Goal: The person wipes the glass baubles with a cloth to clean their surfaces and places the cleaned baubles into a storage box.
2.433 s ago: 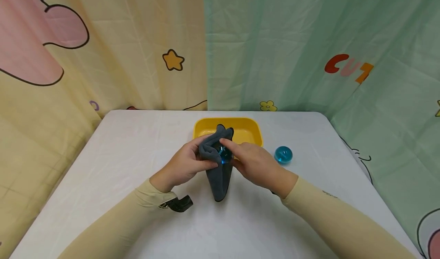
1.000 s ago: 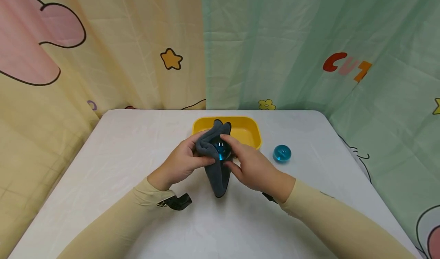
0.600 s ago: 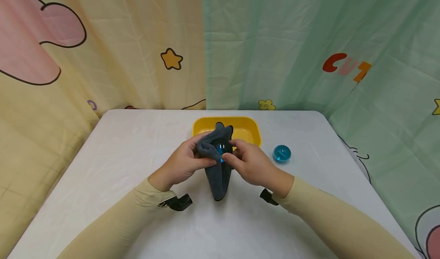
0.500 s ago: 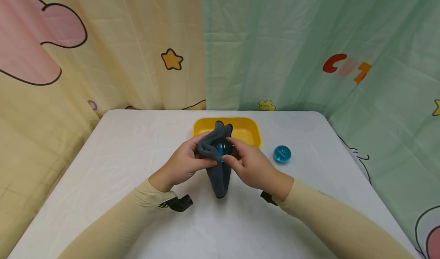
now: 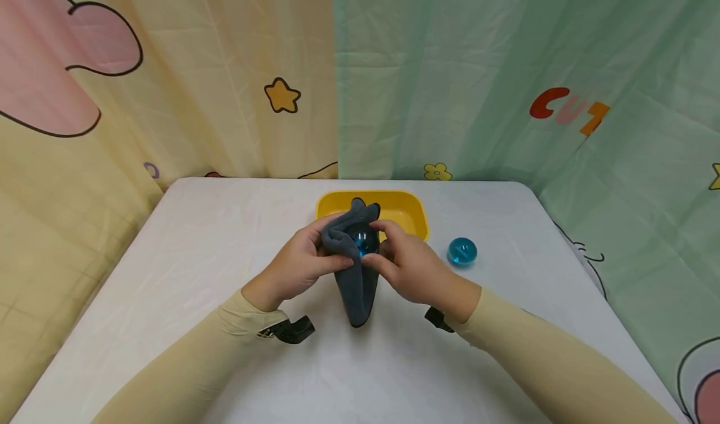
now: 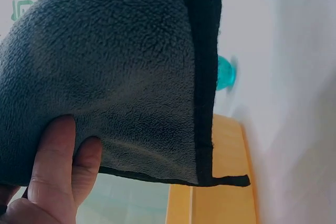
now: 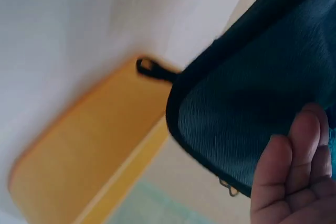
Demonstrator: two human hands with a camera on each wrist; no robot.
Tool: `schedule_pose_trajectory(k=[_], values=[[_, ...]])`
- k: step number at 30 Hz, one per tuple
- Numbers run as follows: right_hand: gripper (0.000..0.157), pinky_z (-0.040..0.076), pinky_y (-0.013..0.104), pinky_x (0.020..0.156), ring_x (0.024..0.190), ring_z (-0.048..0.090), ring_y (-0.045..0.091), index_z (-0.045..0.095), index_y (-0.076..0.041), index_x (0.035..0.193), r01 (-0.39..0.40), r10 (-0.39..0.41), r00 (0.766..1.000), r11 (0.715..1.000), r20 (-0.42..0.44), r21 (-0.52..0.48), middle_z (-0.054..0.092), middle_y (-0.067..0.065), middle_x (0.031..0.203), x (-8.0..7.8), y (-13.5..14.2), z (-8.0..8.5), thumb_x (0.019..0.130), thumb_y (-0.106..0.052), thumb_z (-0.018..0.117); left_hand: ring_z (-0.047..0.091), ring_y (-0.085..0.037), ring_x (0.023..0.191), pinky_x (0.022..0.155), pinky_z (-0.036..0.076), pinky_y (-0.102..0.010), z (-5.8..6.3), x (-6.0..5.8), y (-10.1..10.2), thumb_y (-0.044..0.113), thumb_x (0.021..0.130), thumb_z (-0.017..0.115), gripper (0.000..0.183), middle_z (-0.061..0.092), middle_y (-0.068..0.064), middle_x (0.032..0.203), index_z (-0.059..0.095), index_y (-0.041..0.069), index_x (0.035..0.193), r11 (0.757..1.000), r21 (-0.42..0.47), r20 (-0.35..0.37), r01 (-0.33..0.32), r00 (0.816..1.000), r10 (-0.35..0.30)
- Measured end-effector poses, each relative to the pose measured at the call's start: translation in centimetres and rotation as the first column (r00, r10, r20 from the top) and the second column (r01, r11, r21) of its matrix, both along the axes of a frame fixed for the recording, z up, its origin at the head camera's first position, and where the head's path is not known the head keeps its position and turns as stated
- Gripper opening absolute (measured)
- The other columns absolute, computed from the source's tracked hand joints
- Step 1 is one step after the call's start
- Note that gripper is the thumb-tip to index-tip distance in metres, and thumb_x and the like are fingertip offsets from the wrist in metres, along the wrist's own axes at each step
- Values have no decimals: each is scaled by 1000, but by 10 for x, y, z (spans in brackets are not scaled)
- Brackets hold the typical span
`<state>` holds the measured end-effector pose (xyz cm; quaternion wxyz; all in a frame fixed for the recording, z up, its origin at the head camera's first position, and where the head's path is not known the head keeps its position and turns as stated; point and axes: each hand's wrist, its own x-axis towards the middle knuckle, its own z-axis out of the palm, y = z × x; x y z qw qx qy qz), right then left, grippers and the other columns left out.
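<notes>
A clear blue ball (image 5: pixel 367 239), glassy in look, sits in the folds of a dark grey cloth (image 5: pixel 354 296) above the table. My left hand (image 5: pixel 300 262) grips the cloth from the left, its thumb in front. In the left wrist view, fingers (image 6: pixel 55 156) press into the fuzzy cloth (image 6: pixel 121 66), which hides the ball. From the right, my right hand (image 5: pixel 413 261) pinches the ball between thumb and curled fingers. The right wrist view has those fingers (image 7: pixel 302 140) behind the black-edged cloth (image 7: pixel 236 108), with a small loop at its corner.
Just behind the hands stands a yellow tray (image 5: pixel 416 214), partly covered by the cloth. A second blue ball (image 5: pixel 462 251) lies on the white tabletop (image 5: pixel 236 217) to the tray's right. Patterned curtains (image 5: pixel 450 67) hang behind the table.
The right fingers have shifted around the ball: the thumb moved up to its front, the forefinger back to its right side. More of the ball shows. The left hand keeps its grip on the cloth.
</notes>
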<state>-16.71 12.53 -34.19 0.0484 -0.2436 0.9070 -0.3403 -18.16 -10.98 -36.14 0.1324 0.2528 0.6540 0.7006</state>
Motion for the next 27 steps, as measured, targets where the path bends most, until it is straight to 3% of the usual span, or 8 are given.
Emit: schedule_pose_trajectory(k=[3,6,11,15,18,23,25,27], values=[[57,57,28,65,72,61,14,44,-2,152,40,-36,998,997,54,-68,73,2,88,0,-1,-2,107,-32,63,67,-15,121,101,59,-27,-2,-1,0,-7,92,75,73,55,-26,151,43,2,157,1000,-14,-7,-8,1000,8],[63,59,28,68,78,64,14,39,-4,157,23,-23,1000,998,-4,-54,71,2,92,1,-1,-1,106,-31,65,67,-16,122,101,59,-27,-2,-2,1,-6,92,75,73,55,-24,150,43,3,157,999,-25,-16,-23,1000,22],[74,63,34,93,107,72,20,26,-13,164,-46,54,990,997,-129,64,71,9,127,1,-2,2,104,-21,69,67,-17,124,101,59,-28,0,-4,0,-8,93,73,73,54,-26,152,41,1,158,1000,5,7,-29,1000,29],[70,62,39,98,109,73,23,32,-13,161,-62,88,977,989,-194,134,68,11,136,-4,0,3,102,-19,70,67,-16,124,101,59,-29,2,-4,0,-8,93,73,73,53,-28,152,40,0,158,1000,20,23,-15,1000,15],[68,65,35,87,95,72,19,34,-11,158,-58,70,990,994,-126,95,75,7,118,-7,2,3,102,-24,71,67,-15,122,101,59,-28,2,-4,0,-7,93,74,72,54,-28,150,42,0,157,1000,0,14,-15,1000,15],[54,64,32,76,80,68,16,44,-7,153,7,6,992,994,122,-110,75,3,94,-8,2,0,107,-29,63,68,-15,120,100,59,-27,1,-3,0,-5,92,76,72,57,-26,148,44,2,156,999,-37,-9,-26,1000,26],[53,63,32,75,81,68,16,46,-6,153,25,-8,992,991,127,-134,74,2,95,-7,2,-1,108,-30,62,68,-16,121,100,59,-28,-1,-3,0,-4,92,77,73,57,-25,148,44,2,156,999,-39,-15,-25,1000,24],[59,63,31,77,87,69,15,42,-7,157,12,-6,998,995,61,-102,74,2,102,-5,1,-2,107,-30,64,68,-16,122,101,59,-28,-1,-4,0,-4,92,77,72,57,-24,148,44,3,156,999,-41,-20,-21,1000,21]])
